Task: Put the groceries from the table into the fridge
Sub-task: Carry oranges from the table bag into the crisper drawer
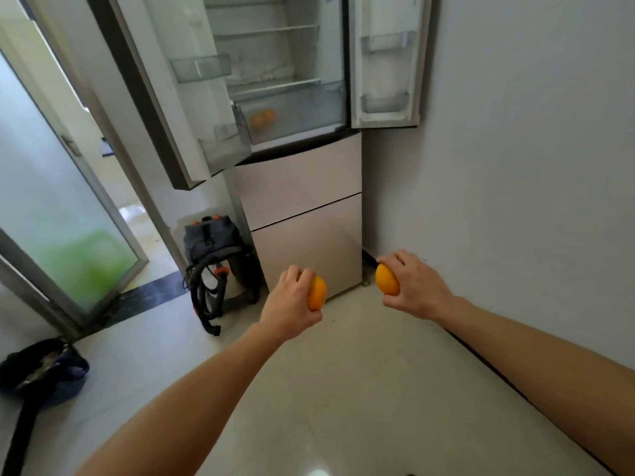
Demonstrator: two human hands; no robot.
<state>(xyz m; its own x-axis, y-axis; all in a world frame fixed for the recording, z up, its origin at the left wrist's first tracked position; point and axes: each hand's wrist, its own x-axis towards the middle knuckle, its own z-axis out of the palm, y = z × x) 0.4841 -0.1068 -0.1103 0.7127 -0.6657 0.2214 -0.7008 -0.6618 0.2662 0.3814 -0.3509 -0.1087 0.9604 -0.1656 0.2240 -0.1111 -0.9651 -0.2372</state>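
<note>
Gripping one orange apiece, the person faced the fridge (302,187). The left orange (316,293) sat in the left grip (292,304), fingers curled round it, and the right orange (386,280) was wrapped the same way in the right grip (412,286). Both fruits were in the air, low in front of the fridge's closed lower drawers and well short of the open upper compartment. Two more oranges (263,119) lay inside the clear crisper drawer (309,109) at the bottom of that compartment. Whether that drawer was pulled out or pushed home could not be told.

The step in hand looked like carrying this pair up to join the others. Done well, it would mean raising both hands between the two open doors and keeping each hold firm but not crushing. The fruit should be lowered in rather than dropped, so nothing rolled or bruised. If the drawer needed opening, one hand would have to be freed first.

The left door (185,108) jutted out toward the person, its lower corner and door bins (201,68) crowding the approach on that side. The right door (385,73) lay back near the wall (532,149), and between the doors the way was open. A backpack (216,255) leaned just beside the fridge on the left, and the tiled floor (360,389) ahead gave standing room. The table was out of view.
</note>
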